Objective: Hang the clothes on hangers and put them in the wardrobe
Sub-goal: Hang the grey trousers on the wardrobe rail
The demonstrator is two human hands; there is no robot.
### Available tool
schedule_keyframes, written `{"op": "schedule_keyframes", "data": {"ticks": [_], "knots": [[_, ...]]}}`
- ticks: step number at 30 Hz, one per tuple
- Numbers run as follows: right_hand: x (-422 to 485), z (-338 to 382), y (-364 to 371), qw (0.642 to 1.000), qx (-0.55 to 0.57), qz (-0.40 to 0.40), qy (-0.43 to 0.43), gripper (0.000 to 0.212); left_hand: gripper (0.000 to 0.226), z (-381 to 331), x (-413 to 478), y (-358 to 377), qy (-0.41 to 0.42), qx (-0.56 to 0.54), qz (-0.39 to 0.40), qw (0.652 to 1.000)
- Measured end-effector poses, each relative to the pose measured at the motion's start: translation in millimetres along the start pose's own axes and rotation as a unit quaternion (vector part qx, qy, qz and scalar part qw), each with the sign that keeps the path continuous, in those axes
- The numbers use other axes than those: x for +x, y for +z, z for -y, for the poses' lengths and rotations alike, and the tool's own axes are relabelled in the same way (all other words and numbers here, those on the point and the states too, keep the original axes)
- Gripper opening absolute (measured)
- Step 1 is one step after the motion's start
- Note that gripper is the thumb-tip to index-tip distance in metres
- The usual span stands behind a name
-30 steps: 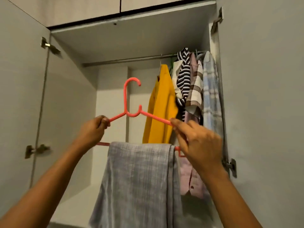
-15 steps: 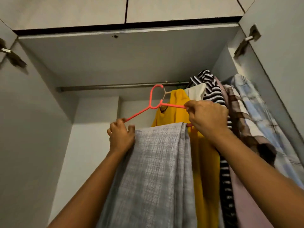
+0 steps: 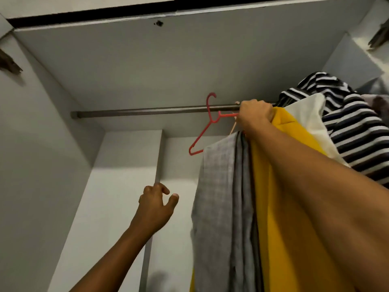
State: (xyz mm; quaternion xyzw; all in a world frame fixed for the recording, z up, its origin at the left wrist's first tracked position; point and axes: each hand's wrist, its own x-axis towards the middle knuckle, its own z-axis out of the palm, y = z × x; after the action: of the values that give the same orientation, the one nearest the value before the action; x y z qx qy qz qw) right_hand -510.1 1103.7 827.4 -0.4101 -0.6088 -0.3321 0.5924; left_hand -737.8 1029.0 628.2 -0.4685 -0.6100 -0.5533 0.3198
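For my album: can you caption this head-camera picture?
The right hand holds a red hanger with grey cloth at the wardrobe rail; the left hand is open below.

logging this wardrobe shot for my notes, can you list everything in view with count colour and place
hanger: one, red, hook up at the rail
grey cloth: one, grey, draped over the hanger
rail: one, dark metal, across the top
yellow garment: one, yellow, right beside the grey cloth
white garment: one, white, right of the yellow one
striped garment: one, black and white, far right
wardrobe: one, pale grey, all round
hinges: two, dark, upper left and upper right edges
left hand: one, low centre, fingers loosely curled, holds nothing
right hand: one, grips the hanger by the rail
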Motion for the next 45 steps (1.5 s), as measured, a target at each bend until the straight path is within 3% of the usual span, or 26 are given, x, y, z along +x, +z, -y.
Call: {"op": "schedule_keyframes", "data": {"ticks": [6, 16, 26, 35, 41, 45], "knots": [[9, 8, -6, 1.0, 0.023, -0.003, 0.016, 0.028, 0.031, -15, 17, 28, 0.035, -0.012, 0.023, 0.999], [-7, 3, 1, 0.998, 0.012, 0.063, 0.004, 0.033, 0.035, -48, 16, 61, 0.054, -0.04, 0.066, 0.996], [11, -7, 0, 0.989, 0.089, 0.038, 0.107, 0.036, 0.024, -41, 25, 52, 0.055, -0.063, 0.053, 0.995], [15, 17, 13, 0.996, 0.026, -0.006, 0.081, 0.024, 0.024, -15, 21, 21, 0.058, -0.015, 0.054, 0.997], [-6, 32, -8, 0.999, -0.038, -0.03, 0.022, 0.027, 0.016, 9, -1, -17, 0.054, 0.032, 0.052, 0.997], [-50, 33, -11, 0.993, -0.117, -0.003, 0.036, 0.038, 0.015, 20, -34, -45, 0.05, 0.067, 0.038, 0.996]]}}
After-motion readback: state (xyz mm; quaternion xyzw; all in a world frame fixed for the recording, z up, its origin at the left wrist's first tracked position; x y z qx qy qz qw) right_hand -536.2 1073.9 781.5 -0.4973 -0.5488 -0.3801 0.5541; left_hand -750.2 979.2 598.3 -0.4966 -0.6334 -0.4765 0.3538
